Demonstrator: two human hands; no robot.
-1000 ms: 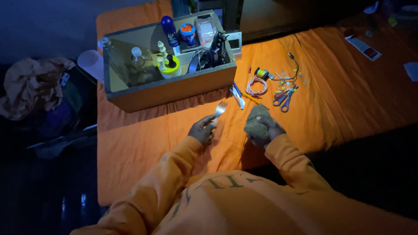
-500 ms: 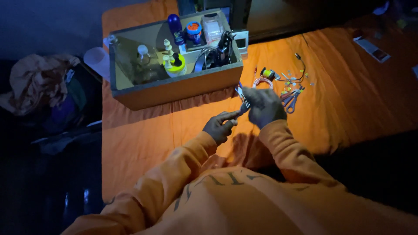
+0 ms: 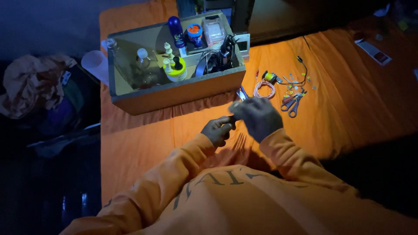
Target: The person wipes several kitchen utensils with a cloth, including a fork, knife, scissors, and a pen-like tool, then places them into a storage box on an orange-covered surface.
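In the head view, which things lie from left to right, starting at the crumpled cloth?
Crumpled cloth → open box → left hand → right hand → scissors → flat card.

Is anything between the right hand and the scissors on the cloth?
Nothing visible. The right hand is raised near the left hand; the scissors lie to its right on bare orange cloth.

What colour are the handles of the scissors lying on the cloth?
Orange-red, best seen in the head view: the scissors lie right of the right hand.
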